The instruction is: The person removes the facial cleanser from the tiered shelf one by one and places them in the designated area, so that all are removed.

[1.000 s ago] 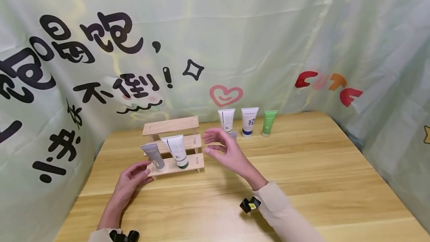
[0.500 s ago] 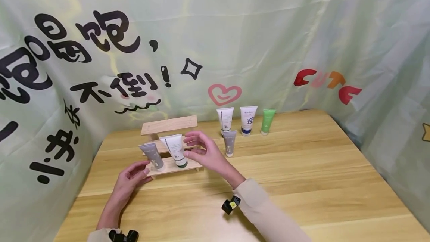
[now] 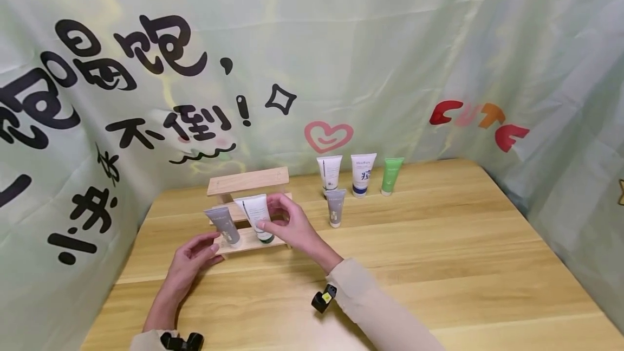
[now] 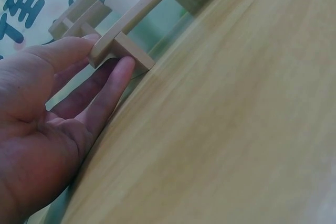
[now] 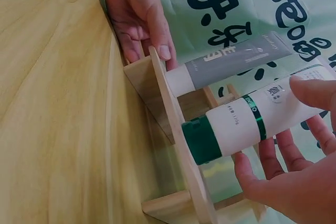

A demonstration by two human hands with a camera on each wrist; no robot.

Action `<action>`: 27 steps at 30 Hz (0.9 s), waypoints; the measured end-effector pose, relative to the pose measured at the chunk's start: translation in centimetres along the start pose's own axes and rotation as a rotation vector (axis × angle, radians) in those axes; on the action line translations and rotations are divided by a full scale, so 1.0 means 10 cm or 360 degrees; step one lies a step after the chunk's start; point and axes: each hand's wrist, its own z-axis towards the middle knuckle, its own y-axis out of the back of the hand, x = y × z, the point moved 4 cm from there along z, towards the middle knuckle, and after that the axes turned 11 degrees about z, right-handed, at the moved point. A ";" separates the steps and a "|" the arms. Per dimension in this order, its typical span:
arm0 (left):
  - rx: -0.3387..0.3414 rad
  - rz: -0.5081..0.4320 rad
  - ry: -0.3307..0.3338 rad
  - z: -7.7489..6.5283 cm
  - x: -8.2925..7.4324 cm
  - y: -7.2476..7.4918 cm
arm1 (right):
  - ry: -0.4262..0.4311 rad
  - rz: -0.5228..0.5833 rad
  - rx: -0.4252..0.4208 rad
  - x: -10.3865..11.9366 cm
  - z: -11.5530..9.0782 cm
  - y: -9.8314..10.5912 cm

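A three-step wooden stand (image 3: 248, 180) stands at the left of the table. On its lowest step, a grey tube (image 3: 224, 226) with a white cap stands cap down. Beside it is a white tube (image 3: 255, 211) with a green cap (image 5: 202, 140), which rests on the step in the right wrist view. My right hand (image 3: 297, 226) holds this white tube, thumb on its front and fingers behind. My left hand (image 3: 189, 264) grips the left end of the lowest step; in the left wrist view the thumb lies at the board's edge (image 4: 131, 20) and fingers reach underneath.
Right of the stand, a small grey tube (image 3: 335, 209) stands in front of a white tube (image 3: 330, 171). Further right are a white tube with a blue cap (image 3: 362, 171) and a green tube (image 3: 391, 175). A printed cloth (image 3: 390, 69) hangs behind the wooden table (image 3: 414, 264).
My right hand has moved left from beside the stand to the white tube and taken hold of it. The small grey tube behind that hand has come into full view. My left hand has stayed put.
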 end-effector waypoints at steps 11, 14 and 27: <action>-0.0010 0.0009 0.0034 0.00 -0.01 -0.01 | 0.0000 -0.0077 0.0019 0.00 0.00 -0.02; -0.0008 0.0010 0.0043 -0.01 -0.01 -0.01 | 0.0009 -0.0087 0.0013 0.04 0.00 -0.01; -0.0021 0.0007 0.0001 0.00 -0.01 -0.02 | 0.0152 -0.0085 0.0030 0.41 -0.13 0.10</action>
